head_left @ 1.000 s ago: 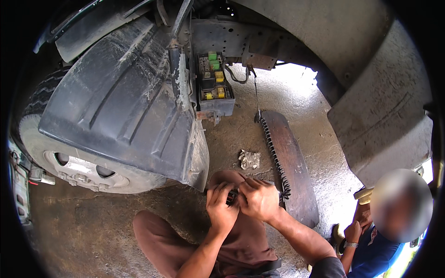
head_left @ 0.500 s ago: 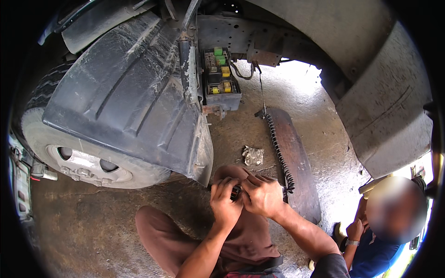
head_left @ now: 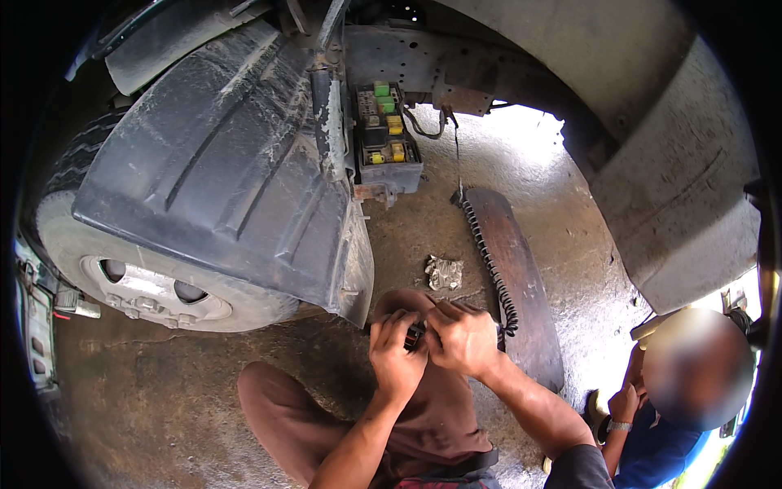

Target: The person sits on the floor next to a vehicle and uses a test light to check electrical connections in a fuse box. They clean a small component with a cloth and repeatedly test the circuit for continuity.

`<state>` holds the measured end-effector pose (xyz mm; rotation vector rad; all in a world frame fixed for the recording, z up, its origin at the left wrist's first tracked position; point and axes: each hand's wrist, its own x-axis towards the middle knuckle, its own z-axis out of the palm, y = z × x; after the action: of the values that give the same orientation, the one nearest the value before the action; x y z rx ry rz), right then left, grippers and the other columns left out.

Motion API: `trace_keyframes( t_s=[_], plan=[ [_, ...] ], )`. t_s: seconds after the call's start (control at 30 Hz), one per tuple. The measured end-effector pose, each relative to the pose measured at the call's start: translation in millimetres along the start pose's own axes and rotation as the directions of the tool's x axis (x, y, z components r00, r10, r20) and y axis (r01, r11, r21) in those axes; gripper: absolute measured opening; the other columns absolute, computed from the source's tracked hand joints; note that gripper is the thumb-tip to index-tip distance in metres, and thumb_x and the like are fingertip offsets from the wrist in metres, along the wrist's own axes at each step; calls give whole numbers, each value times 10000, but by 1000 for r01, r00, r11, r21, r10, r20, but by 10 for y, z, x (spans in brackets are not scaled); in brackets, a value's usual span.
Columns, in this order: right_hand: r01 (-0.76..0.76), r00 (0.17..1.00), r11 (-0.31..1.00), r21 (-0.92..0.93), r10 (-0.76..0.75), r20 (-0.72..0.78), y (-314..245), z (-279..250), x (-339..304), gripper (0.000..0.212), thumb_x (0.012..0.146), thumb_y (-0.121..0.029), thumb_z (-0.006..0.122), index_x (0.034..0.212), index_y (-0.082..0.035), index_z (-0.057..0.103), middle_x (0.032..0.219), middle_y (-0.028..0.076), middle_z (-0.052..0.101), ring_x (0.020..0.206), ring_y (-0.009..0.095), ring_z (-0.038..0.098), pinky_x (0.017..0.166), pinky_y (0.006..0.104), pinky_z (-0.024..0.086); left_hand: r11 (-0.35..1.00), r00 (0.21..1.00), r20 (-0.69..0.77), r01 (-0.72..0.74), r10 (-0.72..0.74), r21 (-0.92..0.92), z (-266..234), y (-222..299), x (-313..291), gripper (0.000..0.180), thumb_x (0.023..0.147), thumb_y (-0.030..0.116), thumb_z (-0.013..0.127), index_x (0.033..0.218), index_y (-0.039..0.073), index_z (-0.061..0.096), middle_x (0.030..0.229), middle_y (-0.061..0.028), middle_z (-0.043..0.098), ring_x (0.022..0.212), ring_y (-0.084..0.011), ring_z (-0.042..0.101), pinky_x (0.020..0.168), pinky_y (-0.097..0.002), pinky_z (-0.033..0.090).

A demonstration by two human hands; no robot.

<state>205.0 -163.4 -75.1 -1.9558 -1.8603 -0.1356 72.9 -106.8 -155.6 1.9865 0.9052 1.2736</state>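
Observation:
Over my raised knee my two hands meet. My left hand (head_left: 394,350) is closed round a small black part (head_left: 414,336) with a copper-coloured bit showing; its exact kind is not visible. Right against it, the fingers of my right hand (head_left: 463,336) are curled in and pressed together; what they hold, if anything, is hidden. A black coiled cord (head_left: 489,261) comes down from a wire clipped to the truck frame, and its lower end passes out of sight beside my right hand. Ahead stands a fuse and relay box (head_left: 389,138), uncovered, with green and yellow pieces in it.
A crumpled silvery wrapper (head_left: 444,273) lies on the concrete floor. To its right is a dark, worn board (head_left: 521,285). The black mudguard (head_left: 212,155) and wheel (head_left: 147,281) fill the left. At the lower right a person in blue (head_left: 664,456) sits close by.
My hands stay together over the knee, with only a slight shift of the fingers. The coiled cord has swung a little to the left at its upper end.

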Motion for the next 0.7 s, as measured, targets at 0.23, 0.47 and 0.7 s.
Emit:
trace_keyframes(
  t_s=[0.23, 0.47, 0.7],
  plan=[
    [98, 995, 995, -2, -98, -1, -5, 11, -28, 192, 788, -180, 765, 906, -52, 684, 889, 118, 715, 836, 322, 755, 740, 437, 621, 1000, 1000, 4, 2, -2, 2, -2, 3, 3, 460, 694, -2, 876, 1131, 51, 742, 1185, -135, 761, 1114, -376, 685, 971, -472, 567],
    [11, 1000, 1000, -13, -11, 5, 79, 3, -47, 184, 765, -163, 763, 904, -65, 693, 891, 119, 716, 811, 336, 742, 728, 440, 611, 1000, 1000, 4, -7, 7, 20, -7, 11, 5, 431, 716, 30, 909, 1115, 57, 749, 1163, -133, 766, 1091, -371, 692, 949, -465, 574],
    [11, 999, 1000, 29, -10, -40, 80, -23, -42, 201, 757, -148, 763, 929, -60, 707, 920, 135, 734, 831, 338, 747, 745, 439, 617, 1000, 1000, -14, 7, -7, 6, 10, 28, 9, 410, 735, 34, 916, 1111, 58, 754, 1160, -123, 770, 1059, -362, 700, 919, -458, 582]
  ],
)
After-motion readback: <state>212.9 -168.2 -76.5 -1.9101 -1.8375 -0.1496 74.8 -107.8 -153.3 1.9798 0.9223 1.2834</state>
